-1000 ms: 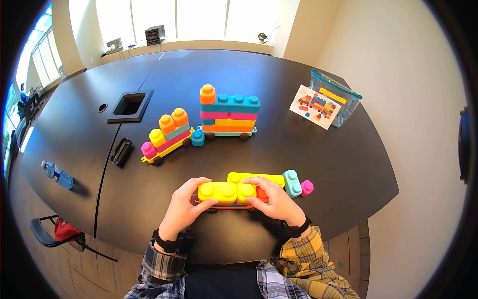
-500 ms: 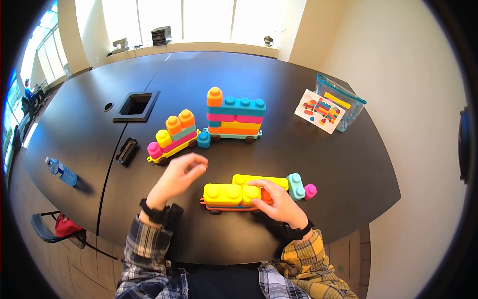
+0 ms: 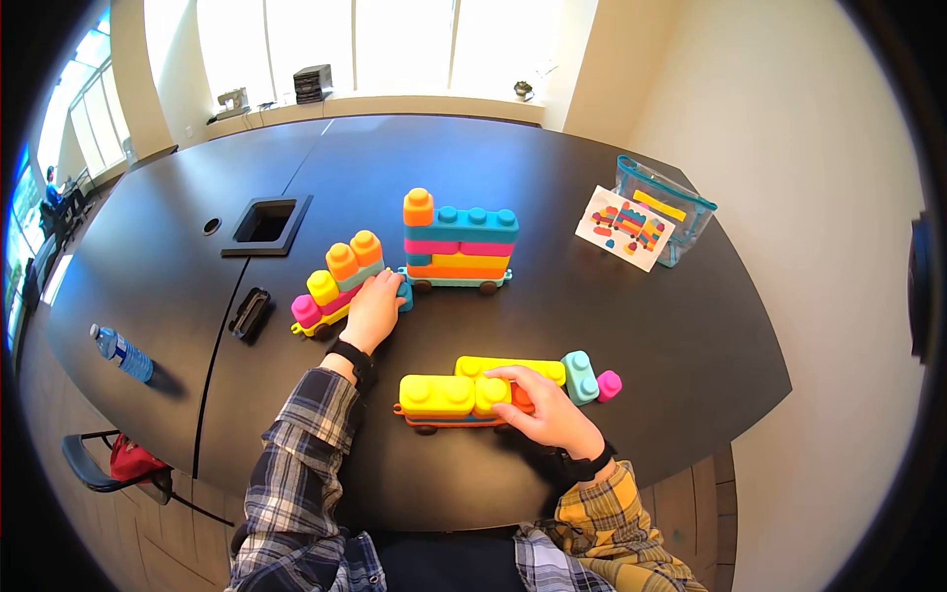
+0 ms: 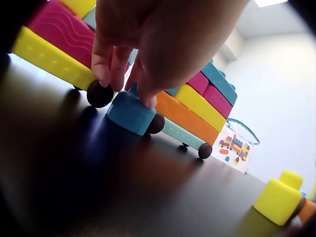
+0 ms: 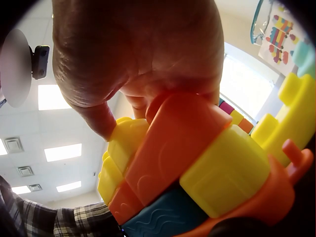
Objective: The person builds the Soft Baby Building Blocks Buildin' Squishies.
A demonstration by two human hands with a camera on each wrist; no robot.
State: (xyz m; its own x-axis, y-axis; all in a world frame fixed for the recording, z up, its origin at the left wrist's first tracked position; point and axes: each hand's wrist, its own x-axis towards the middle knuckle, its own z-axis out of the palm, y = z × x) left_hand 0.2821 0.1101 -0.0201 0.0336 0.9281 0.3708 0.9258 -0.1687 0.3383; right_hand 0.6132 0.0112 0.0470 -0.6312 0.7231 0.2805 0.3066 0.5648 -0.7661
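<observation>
My left hand [image 3: 375,311] reaches to the small blue block [image 4: 131,113] standing on the table between two toy wagons. Its thumb and fingers pinch the block's stud in the left wrist view. Nearer me, my right hand [image 3: 554,412] grips the square yellow block [image 3: 492,395] on the orange wagon [image 5: 276,197], thumb in front and fingers behind. Beside that block sits a longer yellow block [image 3: 434,393], and a red-orange block [image 5: 182,128] lies under the right palm. Blue and yellow blocks show lower on this wagon.
A stepped wagon [image 3: 308,314] and a tall wagon [image 3: 462,259] stand farther back. Behind the right hand lie a long yellow block [image 3: 533,368], a light teal block [image 3: 580,378] and a pink block [image 3: 610,385]. A picture card [image 3: 623,229] leans on a clear pouch [image 3: 681,212]; a water bottle [image 3: 123,355] stands left.
My left hand has let go of the yellow blocks on the near wagon and moved forward and left to the small blue block. My right hand has stayed at the near wagon.
</observation>
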